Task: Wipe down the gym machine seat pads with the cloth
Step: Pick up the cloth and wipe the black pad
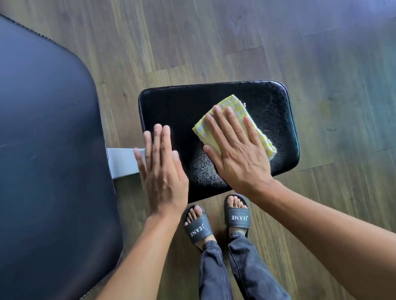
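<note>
Right hand, fingers straight and slightly spread, presses a folded yellow-and-white checked cloth flat onto the small black rectangular vinyl seat pad under it, whose surface glistens with speckles. Left hand, flat with fingers together, lies over that pad's left edge; contact unclear. Left of it sits a large dark vinyl pad.

This looks like a gym room, perhaps a small or private one. At the left of the frame is a large black pad with a stitched edge, and in the centre a small seat pad of similar black vinyl. A grey metal bar runs between them. The floor is wood-look planks, and the person stands on it in open slides.
</note>
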